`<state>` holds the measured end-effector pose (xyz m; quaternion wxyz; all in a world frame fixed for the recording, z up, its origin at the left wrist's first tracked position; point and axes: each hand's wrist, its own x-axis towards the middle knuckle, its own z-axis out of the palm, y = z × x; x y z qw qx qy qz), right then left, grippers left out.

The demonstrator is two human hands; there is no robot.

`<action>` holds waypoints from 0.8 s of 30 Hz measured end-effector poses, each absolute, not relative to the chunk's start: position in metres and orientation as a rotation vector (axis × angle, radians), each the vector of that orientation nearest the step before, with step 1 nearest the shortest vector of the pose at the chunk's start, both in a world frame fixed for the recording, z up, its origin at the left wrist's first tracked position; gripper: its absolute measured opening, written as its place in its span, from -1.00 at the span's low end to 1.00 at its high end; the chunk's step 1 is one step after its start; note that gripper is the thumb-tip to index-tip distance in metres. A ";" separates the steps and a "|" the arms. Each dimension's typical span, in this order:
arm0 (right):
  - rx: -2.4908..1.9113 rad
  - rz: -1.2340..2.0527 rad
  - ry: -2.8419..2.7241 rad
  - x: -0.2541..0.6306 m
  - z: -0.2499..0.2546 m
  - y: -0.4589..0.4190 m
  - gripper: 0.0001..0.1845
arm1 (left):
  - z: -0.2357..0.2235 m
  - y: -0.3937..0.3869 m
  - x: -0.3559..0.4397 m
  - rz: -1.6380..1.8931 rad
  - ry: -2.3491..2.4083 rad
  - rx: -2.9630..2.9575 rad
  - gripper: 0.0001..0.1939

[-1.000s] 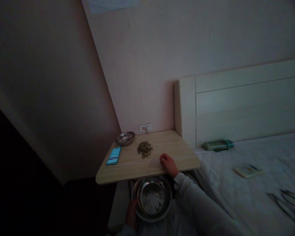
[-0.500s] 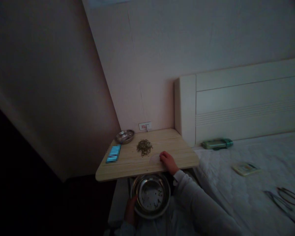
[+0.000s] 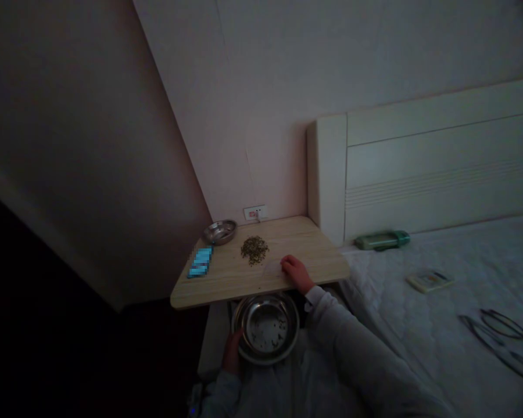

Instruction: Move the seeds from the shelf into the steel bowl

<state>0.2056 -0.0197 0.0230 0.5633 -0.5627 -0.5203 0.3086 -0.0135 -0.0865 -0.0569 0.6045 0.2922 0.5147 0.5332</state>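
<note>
My left hand [image 3: 232,350] is closed on the left rim of a steel basin [image 3: 267,357], which sits below the table's front edge. Dark bits are scattered over the basin's bottom. On the wood-topped table [image 3: 226,290], my right hand [image 3: 297,273] pinches a thin, pale, see-through scraper [image 3: 272,268] that lies low against the surface. Its exact shape is hard to make out in the dim light. Just beyond it, to the left, is a loose pile of small greenish-brown seeds or dried bits [image 3: 255,249].
A smaller steel bowl [image 3: 220,233] stands at the table's back left, with a phone [image 3: 200,262] in front of it. A wall socket [image 3: 255,212] is behind. On the bed [image 3: 383,307] to the right lie a green bottle [image 3: 382,240], a booklet-like item [image 3: 429,281] and cables [image 3: 501,337].
The whole scene has shifted slightly upward in view as my head tilts down. Both hands keep their grips, and the pile looks much the same.
</note>
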 end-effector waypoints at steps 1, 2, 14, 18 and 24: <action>-1.319 0.738 -1.218 0.206 0.022 -0.019 -0.89 | -0.056 -0.086 -0.013 1.236 1.184 0.670 -0.88; -1.316 0.746 -1.213 0.206 0.022 -0.019 -0.89 | -0.056 -0.086 -0.013 1.239 1.175 0.666 -0.88; -1.331 0.749 -1.211 0.207 0.023 -0.021 -0.87 | -0.033 -0.097 -0.007 1.309 1.242 0.695 -0.92; -1.314 0.774 -1.183 0.208 0.022 -0.021 -0.89 | -0.040 -0.093 -0.010 1.339 1.290 0.809 -0.93; -1.271 0.846 -1.198 0.211 0.018 -0.019 -0.90 | -0.043 -0.093 -0.007 1.318 1.282 0.803 -0.91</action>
